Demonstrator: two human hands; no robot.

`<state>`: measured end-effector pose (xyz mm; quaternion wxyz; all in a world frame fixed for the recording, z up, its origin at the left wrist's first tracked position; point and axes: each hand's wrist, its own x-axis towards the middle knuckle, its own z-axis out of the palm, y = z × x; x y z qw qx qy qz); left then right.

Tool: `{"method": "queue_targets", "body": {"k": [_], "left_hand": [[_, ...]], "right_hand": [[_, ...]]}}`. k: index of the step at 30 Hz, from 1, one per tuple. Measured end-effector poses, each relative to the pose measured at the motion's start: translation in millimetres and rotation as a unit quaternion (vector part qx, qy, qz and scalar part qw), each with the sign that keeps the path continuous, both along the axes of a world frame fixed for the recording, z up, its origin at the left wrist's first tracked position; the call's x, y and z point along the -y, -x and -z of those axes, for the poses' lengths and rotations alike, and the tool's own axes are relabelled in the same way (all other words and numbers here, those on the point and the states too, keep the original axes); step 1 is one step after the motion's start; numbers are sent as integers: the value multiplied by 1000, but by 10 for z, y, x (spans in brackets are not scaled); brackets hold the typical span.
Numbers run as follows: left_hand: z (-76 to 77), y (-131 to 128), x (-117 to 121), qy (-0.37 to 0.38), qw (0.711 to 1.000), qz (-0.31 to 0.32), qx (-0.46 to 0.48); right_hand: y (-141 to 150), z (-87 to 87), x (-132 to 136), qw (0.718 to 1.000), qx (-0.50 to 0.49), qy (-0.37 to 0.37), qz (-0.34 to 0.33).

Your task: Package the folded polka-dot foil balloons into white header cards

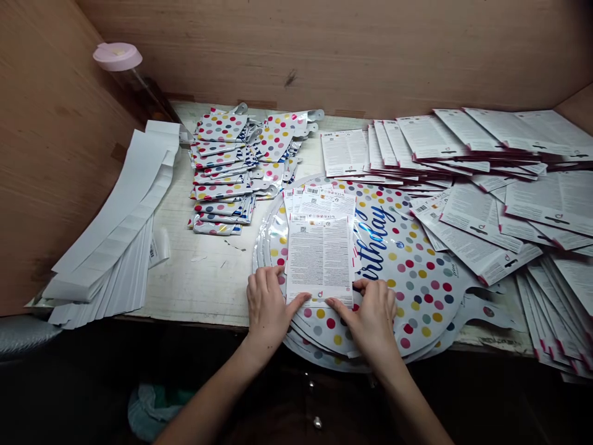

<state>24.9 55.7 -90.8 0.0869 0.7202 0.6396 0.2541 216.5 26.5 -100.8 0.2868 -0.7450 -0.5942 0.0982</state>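
Both hands grip the front printed card [319, 259], which lies face up over the flat foil balloons [421, 309] at the front of the worktable [199, 290]. The left hand [267, 304] has its thumb on the card's lower left corner and its fingers curled at the left edge; the right hand [376, 314] mirrors it, thumb at the lower edge, fingers bent by the right side. How far the fingertips reach underneath is hidden. More overlapping cards [331, 203] peek out just beyond its top edge. Uneven pressure from the thumbs could skew the card or crease a corner, and the glossy foil looks slippery enough to let the cards slide apart. The balloons overhang the table's front edge, so a forearm pushing against them might shift the whole stack. At the right, the fanned card pile [486, 228] leans loosely; an elbow knock could spill it. The folded balloons [220, 176] sit well apart, behind the left hand.
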Motion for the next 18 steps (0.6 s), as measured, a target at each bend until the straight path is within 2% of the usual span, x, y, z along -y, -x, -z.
{"method": "queue_targets", "body": {"k": [2, 4, 5, 7, 8, 9, 11, 13, 16, 18], "left_hand": [[-24, 11, 24, 29, 999, -23, -13], [-69, 51, 22, 43, 999, 4, 22], [-101, 73, -5, 45, 997, 24, 55], [-175, 93, -132, 38, 990, 56, 120], [-212, 76, -229, 35, 988, 59, 136], [-246, 37, -344, 37, 989, 50, 134], [-290, -103, -594, 73, 994, 19, 84], [-303, -275, -821, 119, 992, -26, 17], [-293, -417, -1033, 142, 986, -78, 30], [-280, -369, -1087, 141, 982, -99, 79]], "right_hand": [[29, -23, 41, 1000, -11, 13, 14], [12, -130, 68, 992, -119, 41, -18], [-30, -215, 54, 976, -204, 66, -44], [-210, -430, -88, 922, -363, 108, -76], [-351, -547, -234, 904, -408, 108, -65], [-522, -661, -434, 903, -420, 85, -34], [-916, -854, -967, 932, -355, -34, 67], [-1300, -985, -1571, 936, -318, -85, 126], [-1698, -1118, -2267, 948, -268, -68, 156], [-1807, -1199, -2450, 964, -216, -54, 146]]}}
